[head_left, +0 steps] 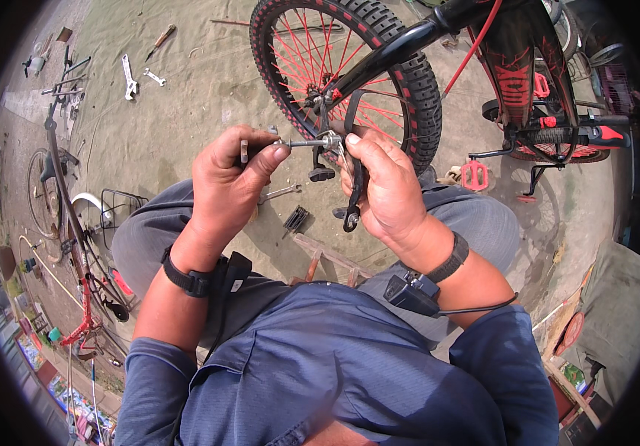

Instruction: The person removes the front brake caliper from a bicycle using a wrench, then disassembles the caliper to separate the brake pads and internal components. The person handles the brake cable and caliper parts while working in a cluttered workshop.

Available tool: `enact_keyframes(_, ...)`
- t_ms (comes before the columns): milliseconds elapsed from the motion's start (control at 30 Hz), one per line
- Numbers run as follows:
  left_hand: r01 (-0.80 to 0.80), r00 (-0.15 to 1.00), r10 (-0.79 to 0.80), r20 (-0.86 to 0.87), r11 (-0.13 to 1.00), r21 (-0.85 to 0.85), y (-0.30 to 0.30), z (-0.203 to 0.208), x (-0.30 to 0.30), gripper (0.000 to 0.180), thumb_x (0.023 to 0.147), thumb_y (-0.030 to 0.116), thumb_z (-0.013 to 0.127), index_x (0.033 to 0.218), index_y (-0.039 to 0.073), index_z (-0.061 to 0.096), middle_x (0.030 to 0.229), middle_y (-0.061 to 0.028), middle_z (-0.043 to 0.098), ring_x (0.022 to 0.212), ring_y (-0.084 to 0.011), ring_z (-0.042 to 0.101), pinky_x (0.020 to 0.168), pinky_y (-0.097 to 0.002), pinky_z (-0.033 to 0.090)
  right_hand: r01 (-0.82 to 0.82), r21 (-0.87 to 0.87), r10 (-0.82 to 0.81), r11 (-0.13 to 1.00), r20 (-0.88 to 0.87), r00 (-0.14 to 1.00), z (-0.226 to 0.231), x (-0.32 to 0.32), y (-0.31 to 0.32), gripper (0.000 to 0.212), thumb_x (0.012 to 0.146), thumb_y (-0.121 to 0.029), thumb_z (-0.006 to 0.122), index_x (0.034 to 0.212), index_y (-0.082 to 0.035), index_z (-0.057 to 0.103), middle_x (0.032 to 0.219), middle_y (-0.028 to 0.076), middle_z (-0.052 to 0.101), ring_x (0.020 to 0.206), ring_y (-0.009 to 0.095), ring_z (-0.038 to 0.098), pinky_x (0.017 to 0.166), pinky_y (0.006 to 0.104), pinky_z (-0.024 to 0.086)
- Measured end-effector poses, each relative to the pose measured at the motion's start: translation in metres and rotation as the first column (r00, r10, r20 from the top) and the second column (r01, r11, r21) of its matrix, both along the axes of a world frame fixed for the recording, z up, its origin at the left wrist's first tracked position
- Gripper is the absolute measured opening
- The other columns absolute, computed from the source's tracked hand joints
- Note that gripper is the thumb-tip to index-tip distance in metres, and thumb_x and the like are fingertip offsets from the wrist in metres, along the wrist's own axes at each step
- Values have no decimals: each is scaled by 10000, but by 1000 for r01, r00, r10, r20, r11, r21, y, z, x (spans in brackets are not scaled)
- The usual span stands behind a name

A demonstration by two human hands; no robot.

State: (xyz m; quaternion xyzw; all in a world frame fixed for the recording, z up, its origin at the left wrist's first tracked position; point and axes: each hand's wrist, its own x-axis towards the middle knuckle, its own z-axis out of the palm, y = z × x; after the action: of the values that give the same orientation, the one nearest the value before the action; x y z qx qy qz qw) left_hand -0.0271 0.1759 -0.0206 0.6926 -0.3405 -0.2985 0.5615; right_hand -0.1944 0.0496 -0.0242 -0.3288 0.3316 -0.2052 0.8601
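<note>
My left hand (234, 160) pinches the left end of a thin metal rod (305, 143) between thumb and fingers. A small flat metal piece (244, 152) shows between its fingers; its kind is unclear. My right hand (385, 167) is closed around a long dark bar-like part (357, 189) with a metal bolt at its lower end. The rod's wider right end meets this part beside my right thumb. Just beyond both hands stands a bicycle wheel (409, 82) with a black tyre and red spokes, held in a black fork (390, 56).
The bicycle's black frame (509, 59) and red pedal (474, 175) are to the right. An adjustable wrench (128, 78), a small spanner (155, 76) and a screwdriver (161, 41) lie far left. Between my knees are another spanner (280, 194) and a black pedal-like block (297, 218).
</note>
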Motion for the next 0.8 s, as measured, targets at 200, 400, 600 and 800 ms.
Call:
enact_keyframes(200,7,998,-4,58,998,-56,0,-6,-2,143,901,105,767,966,10,682,726,35,562,659,-55,469,595,-232,406,5,-25,-5,1000,-13,1000,1,1,0,123,988,-200,584,907,-110,563,771,-16,545,620,70,480,557,243,379)
enact_keyframes(400,18,1000,-17,13,997,-72,0,-5,-2,139,900,71,755,1000,11,680,770,20,577,694,-61,484,621,-231,414,-3,-12,3,1000,15,1000,2,2,-1,114,999,-196,565,975,-90,599,770,-24,543,616,56,467,546,227,366)
enact_keyframes(600,67,992,-55,117,992,-104,-1,-3,0,154,871,-6,739,1011,15,679,852,-46,626,750,-116,541,680,-255,453,-2,-31,1,1000,-34,999,4,2,1,117,1000,-197,562,944,-100,593,758,-30,538,599,57,456,538,229,362)
enact_keyframes(800,145,960,-102,263,978,-151,-3,1,3,184,861,-38,722,1026,29,676,922,-67,642,747,-142,553,677,-264,458,-7,-27,6,1000,-37,999,1,2,0,139,1000,-200,561,894,-111,575,736,-29,528,594,64,452,539,235,364)
